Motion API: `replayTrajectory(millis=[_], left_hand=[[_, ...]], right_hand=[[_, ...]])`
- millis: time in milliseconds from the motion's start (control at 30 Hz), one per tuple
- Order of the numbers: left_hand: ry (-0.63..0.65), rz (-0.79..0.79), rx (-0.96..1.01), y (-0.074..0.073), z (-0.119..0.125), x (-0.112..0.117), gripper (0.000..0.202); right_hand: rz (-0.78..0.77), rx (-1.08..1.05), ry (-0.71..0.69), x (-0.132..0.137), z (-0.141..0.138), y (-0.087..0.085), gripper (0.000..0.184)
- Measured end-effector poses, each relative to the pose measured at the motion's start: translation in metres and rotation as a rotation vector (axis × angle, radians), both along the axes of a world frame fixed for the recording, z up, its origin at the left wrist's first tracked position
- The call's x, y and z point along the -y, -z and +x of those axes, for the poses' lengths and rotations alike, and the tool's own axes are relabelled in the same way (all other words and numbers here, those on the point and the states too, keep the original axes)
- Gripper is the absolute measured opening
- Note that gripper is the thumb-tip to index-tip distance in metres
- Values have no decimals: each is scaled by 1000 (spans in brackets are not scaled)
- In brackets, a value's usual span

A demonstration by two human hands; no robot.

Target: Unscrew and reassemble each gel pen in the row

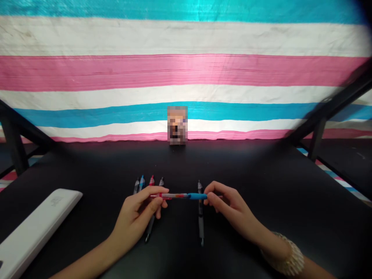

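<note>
Both my hands hold one pen [181, 196] level above the black table [261, 186]. My left hand [139, 211] pinches its clear, red-tipped end between thumb and fingers. My right hand [226, 205] pinches the blue grip end. Under my left hand lie several pens [147, 182] side by side, their tops pointing away from me. Another dark pen [200, 223] lies alone below the held pen, pointing away from me. A pale bracelet [286, 254] sits on my right wrist.
A long white flat case [35, 228] lies at the table's left edge. A small blurred object [177, 124] stands at the table's far edge. Behind hangs a cloth with blue, white and pink stripes [186, 69]. Black frame legs [319, 120] rise on both sides.
</note>
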State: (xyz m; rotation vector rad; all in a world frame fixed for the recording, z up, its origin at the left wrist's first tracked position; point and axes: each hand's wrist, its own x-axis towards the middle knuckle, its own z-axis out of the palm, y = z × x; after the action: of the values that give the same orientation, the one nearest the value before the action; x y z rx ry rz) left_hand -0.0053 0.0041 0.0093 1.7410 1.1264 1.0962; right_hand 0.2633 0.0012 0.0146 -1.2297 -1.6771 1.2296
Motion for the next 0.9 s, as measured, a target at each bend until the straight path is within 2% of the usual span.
replayTrajectory(millis=[67,233,433,600,767,900], left_hand=[[-2,-13,-6,0,0,1,21],[-8,-27,-2,2,-1,1,22],[9,-35,9,5,-1,1,22],[-2,-26,16,4,0,0,21],[1,-24,10,3,0,0,21],[-6,-22,3,3,0,1,20]], right_hand=[[-18,7,-1,0,0,0,35],[-4,-7,11,1,0,-1,21],[-27,-32,-26,1,1,0,37],[-11,-45,21,1,1,-1,21],[-24,-23,-10,0,0,1,38],[-49,-36,-1,0,0,3,28]])
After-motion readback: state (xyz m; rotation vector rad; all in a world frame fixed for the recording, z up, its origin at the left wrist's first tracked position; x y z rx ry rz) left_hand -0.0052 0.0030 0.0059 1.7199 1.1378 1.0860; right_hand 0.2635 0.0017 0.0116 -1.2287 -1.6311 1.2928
